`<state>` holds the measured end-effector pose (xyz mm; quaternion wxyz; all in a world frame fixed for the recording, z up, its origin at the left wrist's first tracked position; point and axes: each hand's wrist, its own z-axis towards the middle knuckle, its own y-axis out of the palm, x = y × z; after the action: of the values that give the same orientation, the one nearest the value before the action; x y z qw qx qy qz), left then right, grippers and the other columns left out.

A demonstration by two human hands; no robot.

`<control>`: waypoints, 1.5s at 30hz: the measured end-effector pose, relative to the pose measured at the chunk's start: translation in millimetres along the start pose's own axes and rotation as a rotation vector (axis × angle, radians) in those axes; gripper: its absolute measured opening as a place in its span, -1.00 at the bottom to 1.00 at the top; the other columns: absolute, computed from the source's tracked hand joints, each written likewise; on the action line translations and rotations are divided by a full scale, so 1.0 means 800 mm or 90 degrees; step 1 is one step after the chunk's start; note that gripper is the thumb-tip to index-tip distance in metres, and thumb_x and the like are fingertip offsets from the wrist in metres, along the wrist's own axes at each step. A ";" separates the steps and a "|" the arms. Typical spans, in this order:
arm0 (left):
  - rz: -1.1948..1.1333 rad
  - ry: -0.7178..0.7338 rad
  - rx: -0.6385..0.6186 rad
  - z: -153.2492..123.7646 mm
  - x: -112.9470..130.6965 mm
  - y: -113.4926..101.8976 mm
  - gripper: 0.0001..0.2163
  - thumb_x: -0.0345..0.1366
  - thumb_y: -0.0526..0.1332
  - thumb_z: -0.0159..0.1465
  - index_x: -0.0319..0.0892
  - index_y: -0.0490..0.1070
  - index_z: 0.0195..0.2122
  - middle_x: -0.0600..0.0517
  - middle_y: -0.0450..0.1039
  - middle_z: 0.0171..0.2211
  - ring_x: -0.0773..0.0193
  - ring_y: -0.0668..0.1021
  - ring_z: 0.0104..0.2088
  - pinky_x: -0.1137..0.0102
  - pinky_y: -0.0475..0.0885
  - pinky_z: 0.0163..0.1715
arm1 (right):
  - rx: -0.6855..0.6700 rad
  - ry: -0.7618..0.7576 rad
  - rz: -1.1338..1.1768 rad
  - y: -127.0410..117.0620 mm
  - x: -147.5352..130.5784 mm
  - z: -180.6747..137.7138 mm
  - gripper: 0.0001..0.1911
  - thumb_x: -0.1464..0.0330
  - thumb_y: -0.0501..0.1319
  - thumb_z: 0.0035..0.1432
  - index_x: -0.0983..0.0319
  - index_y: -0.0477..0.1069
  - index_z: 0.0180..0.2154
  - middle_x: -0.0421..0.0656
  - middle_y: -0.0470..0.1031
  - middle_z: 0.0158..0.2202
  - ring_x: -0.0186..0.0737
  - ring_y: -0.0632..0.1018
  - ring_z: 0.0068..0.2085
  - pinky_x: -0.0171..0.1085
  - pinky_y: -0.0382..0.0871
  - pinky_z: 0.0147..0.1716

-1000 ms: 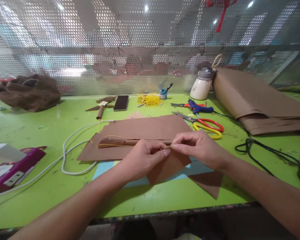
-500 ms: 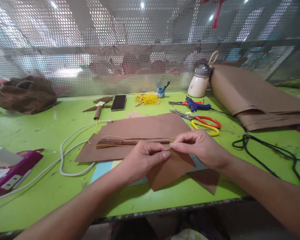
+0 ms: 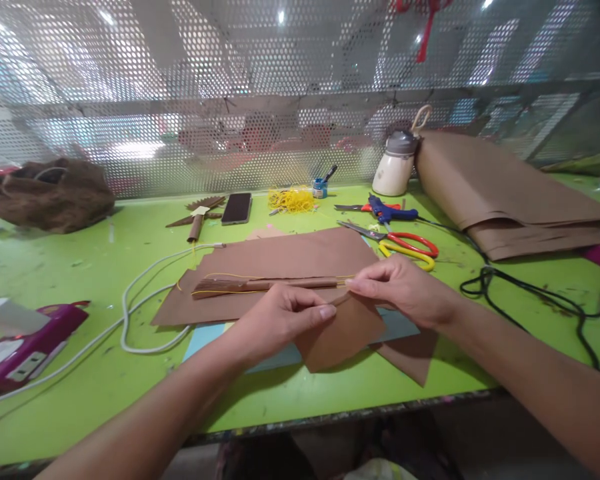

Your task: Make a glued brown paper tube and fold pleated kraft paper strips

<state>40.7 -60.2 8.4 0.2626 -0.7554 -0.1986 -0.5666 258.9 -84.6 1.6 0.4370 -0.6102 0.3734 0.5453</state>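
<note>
Between my two hands is a piece of brown paper, its upper edge pinched and curling a little. My left hand grips that edge between thumb and fingers. To its right, my right hand pinches the same edge near the paper's upper right. Just beyond the fingers lies a rolled brown paper tube with a fringed left end and yellow string along it. Under it rest larger brown sheets, with light blue paper showing below.
Scissors and a blue glue gun lie behind my right hand. Farther back are a phone, yellow shreds, a blue jar, a bottle and folded brown paper. A white cable and purple power strip are left.
My right hand has shifted slightly right, away from the left. The paper's edge between them now shows as a curled strip, and its lower corner has lifted a little.
</note>
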 end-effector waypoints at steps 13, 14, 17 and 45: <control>0.104 0.056 -0.005 -0.009 0.002 -0.003 -0.66 -0.11 0.01 0.35 -0.26 0.40 -0.37 0.12 0.24 -0.47 0.40 0.23 -0.45 0.50 0.16 -0.43 | 0.044 0.009 0.003 -0.004 -0.006 -0.004 -0.64 0.16 0.28 0.05 0.31 0.43 -0.58 -0.32 0.19 -0.64 -0.48 0.16 -0.58 -0.36 -0.04 -0.60; 0.126 0.062 -0.002 -0.007 0.002 -0.003 -0.65 -0.11 0.01 0.34 -0.26 0.35 -0.43 0.13 0.17 -0.50 0.42 0.19 -0.47 0.50 0.12 -0.47 | 0.045 0.002 -0.012 -0.004 -0.006 -0.004 -0.64 0.16 0.27 0.07 0.31 0.43 -0.57 -0.31 0.19 -0.64 -0.47 0.17 -0.58 -0.36 -0.04 -0.60; 0.177 0.076 0.008 -0.004 0.000 -0.002 -0.65 -0.13 0.01 0.34 -0.23 0.19 -0.54 0.16 0.03 -0.54 0.43 0.14 -0.51 0.50 0.06 -0.51 | 0.045 -0.011 -0.043 -0.005 -0.004 -0.003 -0.66 0.18 0.26 0.08 0.30 0.42 -0.56 -0.31 0.21 -0.64 -0.46 0.20 -0.57 -0.35 -0.03 -0.60; 0.097 -0.048 -0.024 -0.005 0.006 0.000 -0.68 -0.11 0.13 0.27 -0.23 0.30 -0.52 0.12 0.35 -0.67 0.45 0.36 -0.64 0.55 0.21 -0.60 | 0.089 0.027 -0.010 -0.001 0.001 -0.007 -0.75 0.25 0.42 -0.13 0.29 0.48 -0.53 -0.28 0.33 -0.59 -0.43 0.27 -0.52 -0.39 0.04 -0.55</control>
<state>38.9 -62.8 14.0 0.2826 -0.7942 -0.1395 -0.5195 261.3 -89.5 1.4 0.4743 -0.5927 0.4151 0.5015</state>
